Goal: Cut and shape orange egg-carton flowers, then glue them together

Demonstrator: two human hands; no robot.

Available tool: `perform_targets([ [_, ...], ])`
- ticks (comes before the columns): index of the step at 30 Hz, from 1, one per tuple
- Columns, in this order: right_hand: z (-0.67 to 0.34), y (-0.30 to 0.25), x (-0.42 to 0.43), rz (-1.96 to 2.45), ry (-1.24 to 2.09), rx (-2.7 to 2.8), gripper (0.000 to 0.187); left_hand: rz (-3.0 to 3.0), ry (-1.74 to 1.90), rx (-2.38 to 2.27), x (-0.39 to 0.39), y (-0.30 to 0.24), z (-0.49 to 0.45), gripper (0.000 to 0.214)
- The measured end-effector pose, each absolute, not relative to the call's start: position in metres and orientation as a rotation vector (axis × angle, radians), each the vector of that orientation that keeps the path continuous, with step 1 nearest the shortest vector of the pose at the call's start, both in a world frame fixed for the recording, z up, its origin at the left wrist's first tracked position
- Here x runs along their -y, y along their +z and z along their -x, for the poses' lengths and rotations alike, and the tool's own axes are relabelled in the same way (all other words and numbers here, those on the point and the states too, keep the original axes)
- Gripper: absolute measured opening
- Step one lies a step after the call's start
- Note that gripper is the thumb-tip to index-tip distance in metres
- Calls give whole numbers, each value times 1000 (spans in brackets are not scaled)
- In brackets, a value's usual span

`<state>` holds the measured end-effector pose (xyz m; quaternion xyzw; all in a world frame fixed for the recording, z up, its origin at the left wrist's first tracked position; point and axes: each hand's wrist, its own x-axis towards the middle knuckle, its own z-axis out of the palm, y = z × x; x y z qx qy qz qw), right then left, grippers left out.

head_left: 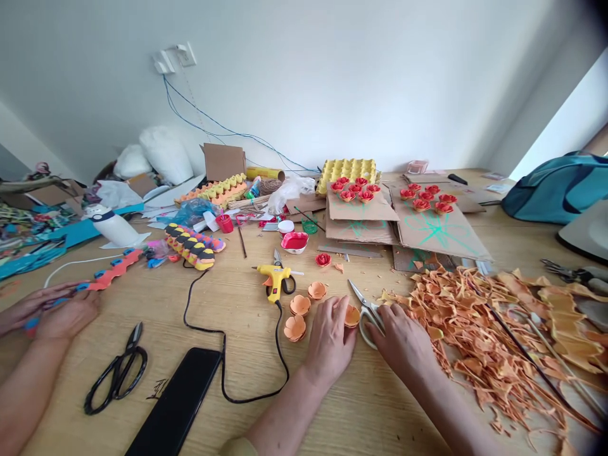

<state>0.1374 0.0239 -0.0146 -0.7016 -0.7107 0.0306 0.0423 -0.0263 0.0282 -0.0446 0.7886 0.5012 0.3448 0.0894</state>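
Note:
My left hand [331,339] is curled around an orange petal-edged cup [352,316], apparently cut from egg carton; its thumb is partly hidden. Against the table, my right hand [403,339] has its fingers on the handles of white-handled scissors [369,316], whose blades point away to the upper left. Left of my left hand are several similar orange cups [300,306]. Beyond them sits a single red paper flower [323,259]. A yellow glue gun [275,280] lies farther left, over dark-handled scissors [287,284].
A heap of orange scraps [479,335] spreads at right. Red flowers [355,189] stand on cardboard sheets [434,231] behind. A black phone [175,402] and black scissors [117,373] lie front left. Another person's hands [66,313] hold a painted carton strip [116,272]. A black cord [249,401] loops nearby.

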Motion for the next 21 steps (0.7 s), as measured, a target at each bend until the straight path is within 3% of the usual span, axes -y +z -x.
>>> perform_targets([
  [21,-148,-24,-30,2021,9,2089,21,-2378,1220,-1137,-5,-26,21,32],
])
